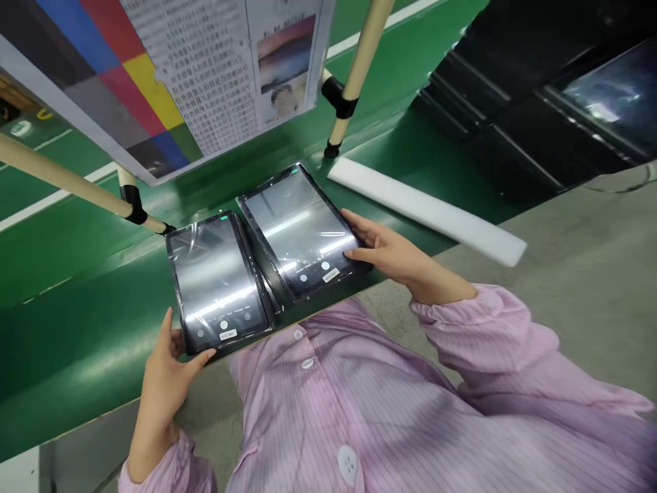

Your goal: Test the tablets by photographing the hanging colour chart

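Two black tablets lie side by side near the front edge of the green table, with camera screens lit and light glaring off them. My left hand (pixel 167 370) grips the lower left corner of the left tablet (pixel 213 274), its thumb along the bottom edge. At the right tablet (pixel 298 222), my right hand (pixel 393 257) holds the right edge, thumb on the screen's lower corner and fingers at the side. Each tablet bears a small white label near its bottom. A narrow gap separates them. The fingers beneath the tablets are partly hidden.
A printed chart (pixel 205 75) with colour blocks and text stands behind the tablets on a frame of cream tubes (pixel 362 58). A white foam bar (pixel 426 209) lies to the right, overhanging the table edge. Black stacked items (pixel 534 103) sit at the far right.
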### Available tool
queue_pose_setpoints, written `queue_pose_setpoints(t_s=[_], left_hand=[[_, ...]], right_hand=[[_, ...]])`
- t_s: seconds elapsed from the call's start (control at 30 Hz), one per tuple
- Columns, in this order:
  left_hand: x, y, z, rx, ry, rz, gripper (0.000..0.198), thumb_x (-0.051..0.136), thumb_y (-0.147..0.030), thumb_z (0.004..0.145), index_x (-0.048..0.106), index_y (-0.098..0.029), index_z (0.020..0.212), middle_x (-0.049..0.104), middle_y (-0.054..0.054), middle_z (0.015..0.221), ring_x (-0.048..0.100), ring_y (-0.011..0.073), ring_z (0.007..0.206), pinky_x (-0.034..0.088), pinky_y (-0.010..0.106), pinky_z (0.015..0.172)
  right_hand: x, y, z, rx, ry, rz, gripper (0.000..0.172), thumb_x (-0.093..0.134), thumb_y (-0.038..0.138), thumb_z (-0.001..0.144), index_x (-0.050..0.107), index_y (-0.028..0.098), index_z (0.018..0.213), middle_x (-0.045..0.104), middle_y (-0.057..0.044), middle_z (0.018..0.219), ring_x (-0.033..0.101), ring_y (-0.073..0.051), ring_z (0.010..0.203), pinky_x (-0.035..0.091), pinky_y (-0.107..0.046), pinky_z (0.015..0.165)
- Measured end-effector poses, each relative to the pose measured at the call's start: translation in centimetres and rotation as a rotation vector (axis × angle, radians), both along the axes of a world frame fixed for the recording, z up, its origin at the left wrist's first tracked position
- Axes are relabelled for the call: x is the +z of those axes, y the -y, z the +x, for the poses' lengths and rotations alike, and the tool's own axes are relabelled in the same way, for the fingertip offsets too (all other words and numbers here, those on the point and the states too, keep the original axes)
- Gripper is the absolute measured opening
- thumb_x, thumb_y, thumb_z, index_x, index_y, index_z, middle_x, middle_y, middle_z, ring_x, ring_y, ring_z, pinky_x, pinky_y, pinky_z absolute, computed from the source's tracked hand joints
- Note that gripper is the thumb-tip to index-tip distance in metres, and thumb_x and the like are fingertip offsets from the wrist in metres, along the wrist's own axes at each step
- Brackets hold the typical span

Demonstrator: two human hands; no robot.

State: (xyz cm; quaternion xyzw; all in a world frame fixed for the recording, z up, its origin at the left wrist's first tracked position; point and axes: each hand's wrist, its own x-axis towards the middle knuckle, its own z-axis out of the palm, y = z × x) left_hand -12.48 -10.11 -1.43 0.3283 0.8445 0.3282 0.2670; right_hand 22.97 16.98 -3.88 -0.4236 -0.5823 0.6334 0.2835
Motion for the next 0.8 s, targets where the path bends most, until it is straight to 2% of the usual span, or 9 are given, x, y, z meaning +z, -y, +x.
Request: queue_pose_setpoints(t_s=[0.07, 0.13, 0.2, 0.27, 0.37, 0.5, 0.63, 0.73, 0.8], left_hand=[[0.4, -0.4, -0.2, 0.038, 0.187, 0.059, 0.116, 0.093, -0.041, 0.056, 0.035, -0.023, 0.155, 0.07, 0.001, 0.092, 0.071, 0.0228, 0.087, 0.057, 0.037, 0.084], [0.9, -1.2, -0.2, 0.154, 0.36, 0.163, 0.101, 0.094, -0.042, 0.053, 0.052, -0.021, 0.142, 0.071, 0.0, 0.089, 0.071, 0.0214, 0.086, 0.057, 0.033, 0.081], [1.4, -2.2, 0.1, 0.303, 0.47, 0.278, 0.076, 0.09, -0.055, 0.055, 0.067, -0.017, 0.118, 0.074, 0.003, 0.089, 0.071, 0.0218, 0.085, 0.056, 0.03, 0.077], [1.9, -3.4, 0.5, 0.379, 0.513, 0.346, 0.065, 0.082, -0.066, 0.062, 0.072, -0.015, 0.102, 0.077, 0.007, 0.093, 0.071, 0.0227, 0.085, 0.056, 0.03, 0.073], [2.5, -4.9, 1.1, 0.336, 0.547, 0.394, 0.061, 0.081, -0.061, 0.068, 0.073, -0.016, 0.108, 0.078, 0.007, 0.101, 0.072, 0.0213, 0.085, 0.057, 0.03, 0.074], [4.0, -5.6, 1.8, 0.317, 0.614, 0.48, 0.068, 0.091, -0.045, 0.059, 0.071, -0.016, 0.117, 0.079, 0.005, 0.094, 0.071, 0.0162, 0.071, 0.056, 0.026, 0.066], [6.2, -4.6, 3.7, 0.293, 0.503, 0.598, 0.055, 0.087, -0.043, 0.068, 0.073, -0.017, 0.114, 0.079, 0.005, 0.091, 0.073, 0.0182, 0.076, 0.06, 0.029, 0.074], [7.5, -4.2, 5.5, 0.156, 0.409, 0.742, 0.049, 0.077, -0.048, 0.081, 0.07, -0.022, 0.122, 0.078, 0.006, 0.105, 0.073, 0.024, 0.101, 0.059, 0.037, 0.092], [7.9, -4.5, 6.6, 0.092, 0.358, 0.801, 0.048, 0.072, -0.051, 0.086, 0.067, -0.026, 0.127, 0.074, 0.006, 0.119, 0.067, 0.0266, 0.118, 0.054, 0.041, 0.103]], right_hand=[[0.0, -0.3, 0.2, -0.047, -0.008, -0.003, 0.085, 0.08, 0.035, 0.071, 0.047, 0.031, 0.15, 0.04, -0.005, 0.16, 0.034, -0.028, 0.151, 0.024, -0.052, 0.127], [0.3, -0.7, 0.3, -0.148, -0.018, 0.025, 0.079, 0.078, 0.041, 0.075, 0.049, 0.031, 0.148, 0.049, -0.007, 0.154, 0.04, -0.029, 0.148, 0.026, -0.057, 0.125], [0.8, -1.0, 0.1, -0.245, -0.021, 0.086, 0.069, 0.075, 0.044, 0.08, 0.053, 0.032, 0.144, 0.056, -0.008, 0.147, 0.045, -0.03, 0.144, 0.028, -0.059, 0.124], [1.6, -1.0, -0.5, -0.275, -0.024, 0.148, 0.06, 0.072, 0.044, 0.083, 0.057, 0.031, 0.14, 0.061, -0.007, 0.142, 0.05, -0.029, 0.14, 0.031, -0.058, 0.123], [2.9, -0.3, -2.3, -0.185, -0.032, 0.266, 0.053, 0.067, 0.045, 0.086, 0.06, 0.031, 0.137, 0.065, -0.007, 0.136, 0.059, -0.028, 0.131, 0.04, -0.054, 0.119], [5.1, 1.3, -5.7, 0.068, 0.038, 0.502, 0.043, 0.062, 0.046, 0.089, 0.068, 0.029, 0.128, 0.066, -0.008, 0.13, 0.064, -0.028, 0.12, 0.054, -0.051, 0.104], [6.9, 3.5, -8.2, 0.277, 0.098, 0.612, 0.052, 0.059, 0.047, 0.09, 0.062, 0.026, 0.138, 0.062, -0.01, 0.135, 0.067, -0.029, 0.112, 0.058, -0.051, 0.096], [7.8, 5.6, -9.3, 0.227, -0.011, 0.544, 0.062, 0.056, 0.05, 0.091, 0.048, 0.031, 0.149, 0.058, -0.004, 0.143, 0.061, -0.028, 0.125, 0.05, -0.05, 0.109], [8.6, 6.7, -9.7, 0.145, -0.036, 0.401, 0.062, 0.046, 0.051, 0.095, 0.037, 0.037, 0.154, 0.045, 0.006, 0.155, 0.048, -0.025, 0.141, 0.043, -0.044, 0.118]])
